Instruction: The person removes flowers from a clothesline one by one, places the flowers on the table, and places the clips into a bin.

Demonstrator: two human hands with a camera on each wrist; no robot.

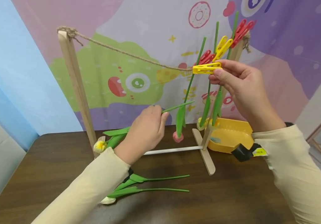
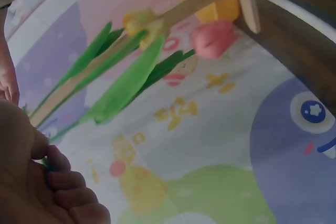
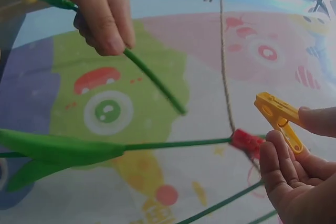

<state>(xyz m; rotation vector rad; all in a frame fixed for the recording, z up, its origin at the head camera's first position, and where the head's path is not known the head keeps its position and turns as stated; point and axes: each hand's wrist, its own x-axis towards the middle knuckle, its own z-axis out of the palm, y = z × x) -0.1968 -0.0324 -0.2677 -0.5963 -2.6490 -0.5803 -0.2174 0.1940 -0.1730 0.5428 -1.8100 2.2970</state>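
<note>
My left hand point(image 1: 146, 132) grips the green stem of a yellow tulip point(image 1: 100, 146); its bloom points left and the stem's end sticks out to the right. Up by the twine point(image 1: 127, 55), my right hand point(image 1: 244, 84) pinches a yellow clothespin point(image 1: 205, 67) between thumb and fingers. In the right wrist view that clothespin point(image 3: 278, 114) has nothing in its mouth. Beside it, a red clothespin point(image 1: 206, 57) holds a pink tulip point(image 1: 178, 137) upside down on the twine. Yellow tulips point(image 1: 202, 124) hang farther right, by another yellow clothespin point(image 1: 222, 47) and a red one point(image 1: 241, 33).
Wooden posts point(image 1: 75, 77) carry the twine, and a white rod point(image 1: 174, 150) joins their feet. A yellow bin point(image 1: 230, 149) stands behind the right foot. Loose tulips point(image 1: 127, 191), one with a white bloom, lie on the brown table point(image 1: 222, 199) near my left forearm.
</note>
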